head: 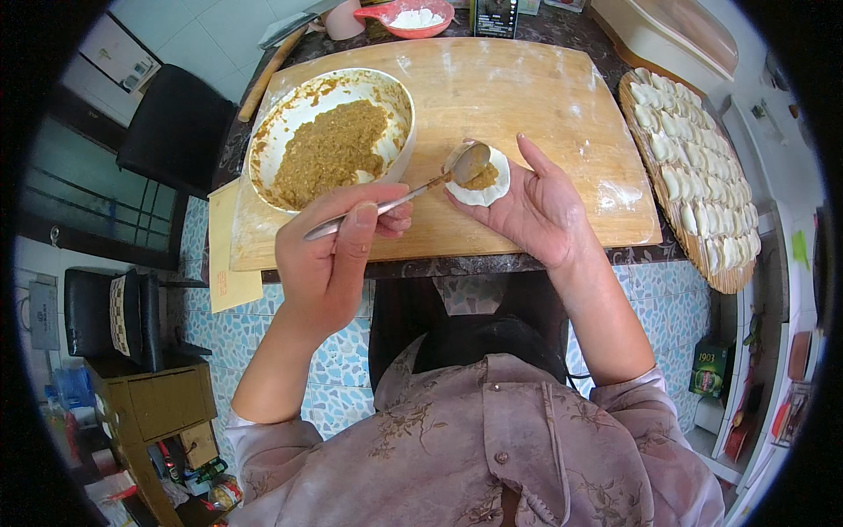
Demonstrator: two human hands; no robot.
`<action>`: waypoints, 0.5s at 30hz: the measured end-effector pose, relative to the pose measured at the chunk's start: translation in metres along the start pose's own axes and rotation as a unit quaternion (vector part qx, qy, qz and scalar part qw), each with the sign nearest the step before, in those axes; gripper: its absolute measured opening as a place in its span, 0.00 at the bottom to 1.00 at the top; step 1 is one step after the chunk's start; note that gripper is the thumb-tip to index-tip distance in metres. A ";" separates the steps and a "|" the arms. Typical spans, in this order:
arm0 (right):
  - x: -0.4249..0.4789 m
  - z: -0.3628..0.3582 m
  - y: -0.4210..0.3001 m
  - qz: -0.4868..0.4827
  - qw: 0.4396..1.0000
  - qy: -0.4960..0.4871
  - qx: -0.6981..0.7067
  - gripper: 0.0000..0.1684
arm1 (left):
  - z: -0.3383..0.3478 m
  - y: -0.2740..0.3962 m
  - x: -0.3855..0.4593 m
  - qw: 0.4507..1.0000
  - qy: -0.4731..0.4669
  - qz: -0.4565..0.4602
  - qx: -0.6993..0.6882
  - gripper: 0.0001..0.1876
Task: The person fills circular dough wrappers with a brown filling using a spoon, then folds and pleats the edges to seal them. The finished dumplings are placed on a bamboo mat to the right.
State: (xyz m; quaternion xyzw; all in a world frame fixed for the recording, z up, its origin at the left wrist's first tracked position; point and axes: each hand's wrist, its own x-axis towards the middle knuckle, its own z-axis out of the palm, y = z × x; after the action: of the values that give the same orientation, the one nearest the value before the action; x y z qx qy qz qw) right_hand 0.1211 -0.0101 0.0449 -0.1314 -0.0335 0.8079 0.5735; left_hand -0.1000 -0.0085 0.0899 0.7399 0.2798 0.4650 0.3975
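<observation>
My left hand (342, 244) grips the handle of a metal spoon (375, 212), thumb on top. The spoon's bowl is tipped over a round dough wrapper (490, 191) and touches the brown minced filling (484, 176) on it. Palm up, my right hand (543, 204) carries that wrapper on its fingers, thumb held apart. To the left of the spoon stands a white bowl (402, 141), its inside smeared, with a large mass of brown filling (329, 148) in it. Both hands are above a floured wooden board (514, 85).
Rows of folded dumplings (691, 155) lie on a woven tray (728, 280) to the right. Behind the board are a pink-red scoop of flour (421, 26), a phone (494, 18) and a cup (344, 21). A wooden rolling pin (267, 82) rests at the left.
</observation>
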 end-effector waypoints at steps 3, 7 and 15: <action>0.001 -0.002 -0.002 0.004 1.000 -0.002 0.006 0.35 | -0.003 0.002 0.002 0.999 0.032 0.012 0.015 0.20; 0.001 -0.003 -0.003 0.007 1.000 -0.005 0.007 0.36 | -0.005 0.003 0.003 0.998 0.051 0.013 0.026 0.20; -0.002 -0.011 -0.008 -0.012 1.000 0.015 -0.013 0.34 | -0.022 0.001 0.008 0.986 0.160 0.033 0.040 0.15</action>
State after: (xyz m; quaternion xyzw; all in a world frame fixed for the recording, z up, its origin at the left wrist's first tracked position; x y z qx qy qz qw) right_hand 0.1316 -0.0102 0.0364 -0.1506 -0.0367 0.7984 0.5819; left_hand -0.1165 0.0048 0.1001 0.6801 0.3336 0.5790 0.3017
